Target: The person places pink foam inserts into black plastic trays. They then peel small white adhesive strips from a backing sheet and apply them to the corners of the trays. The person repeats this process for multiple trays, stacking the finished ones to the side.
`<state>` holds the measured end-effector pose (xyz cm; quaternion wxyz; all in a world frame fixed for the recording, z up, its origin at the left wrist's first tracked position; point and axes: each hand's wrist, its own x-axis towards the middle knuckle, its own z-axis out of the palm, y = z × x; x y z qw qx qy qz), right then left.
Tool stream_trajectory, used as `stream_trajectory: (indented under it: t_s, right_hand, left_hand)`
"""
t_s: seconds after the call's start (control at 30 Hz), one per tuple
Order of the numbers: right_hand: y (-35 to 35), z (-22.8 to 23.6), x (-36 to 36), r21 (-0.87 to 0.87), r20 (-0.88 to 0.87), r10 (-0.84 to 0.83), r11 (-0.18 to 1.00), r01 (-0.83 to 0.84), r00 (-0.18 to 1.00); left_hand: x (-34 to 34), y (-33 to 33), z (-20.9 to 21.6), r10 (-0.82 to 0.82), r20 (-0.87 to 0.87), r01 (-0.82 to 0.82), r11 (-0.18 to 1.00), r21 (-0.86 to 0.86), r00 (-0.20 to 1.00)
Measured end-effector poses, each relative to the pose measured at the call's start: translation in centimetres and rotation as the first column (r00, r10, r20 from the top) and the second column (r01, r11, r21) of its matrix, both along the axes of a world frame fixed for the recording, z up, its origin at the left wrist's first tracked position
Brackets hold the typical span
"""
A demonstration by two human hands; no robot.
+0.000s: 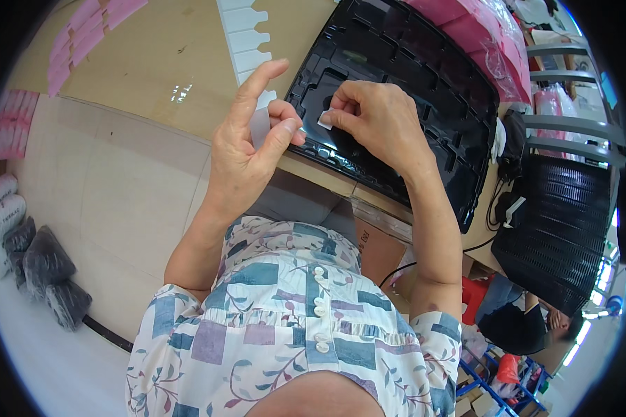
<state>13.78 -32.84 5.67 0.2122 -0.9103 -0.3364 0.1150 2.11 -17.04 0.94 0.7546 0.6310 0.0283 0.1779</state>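
Near the table's front edge, my left hand (240,156) is curled around the greyish lower end of a white strip (243,38). Its index finger points up, while the thumb and another finger come together; a small pale bit shows at their tips. The strip runs away over the table and has a row of tab-like pieces along its right side. Over the left part of a glossy black moulded plastic tray (375,45), my right hand (386,121) pinches a small white piece (324,120) between thumb and fingers. Whether that piece touches the tray, I cannot tell.
Pink sheets (94,31) lie at the table's far left. Pink plastic-wrapped material (490,48) sits beyond the tray. A black slatted crate (553,222) and cables stand to the right, with another person nearby. Dark wrapped bundles (49,260) lie on the floor at left.
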Motion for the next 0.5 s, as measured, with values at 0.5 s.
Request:
stream_trajectory:
  t_s: [0.5]
  right_hand:
    - [0.71,-0.29,0.07,0.033,0.098,0.037,0.999,-0.041,0.994]
  left_hand:
    - [0.15,0.31,-0.53,-0.001,0.054,-0.001,0.999,0.046,0.999]
